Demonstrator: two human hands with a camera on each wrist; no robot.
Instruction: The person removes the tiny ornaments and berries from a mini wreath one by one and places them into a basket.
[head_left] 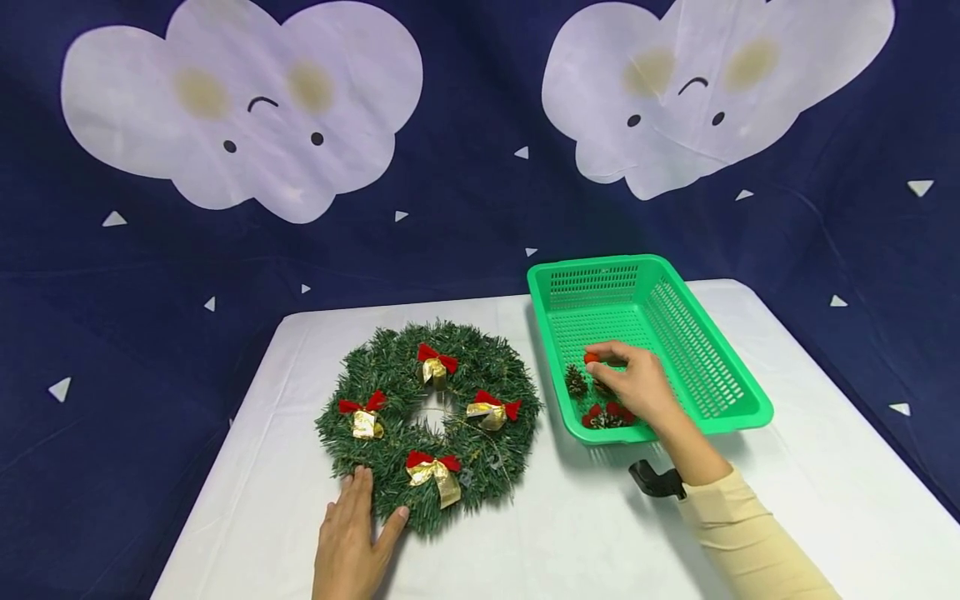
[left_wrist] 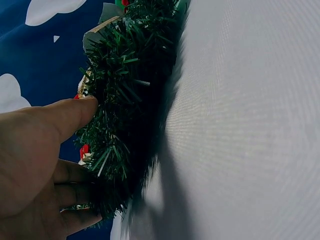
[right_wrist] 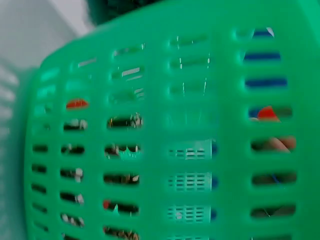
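Note:
A green wreath (head_left: 427, 417) with red-and-gold bows lies on the white table. My left hand (head_left: 352, 533) rests flat at its near edge, fingers straight, thumb against the needles (left_wrist: 107, 125). My right hand (head_left: 633, 379) reaches into the green basket (head_left: 705, 350) and pinches a small red berry (head_left: 592, 357) between thumb and fingers. A pine cone (head_left: 575, 381) and more red berries (head_left: 607, 414) lie on the basket floor by that hand. The right wrist view shows only the basket wall (right_wrist: 190, 125), blurred, with bits of red behind the slots.
The white table (head_left: 810, 492) runs to an edge at left and right. A dark blue cloth with white clouds (head_left: 240, 108) hangs behind. A black strap piece (head_left: 652, 481) sits on my right wrist.

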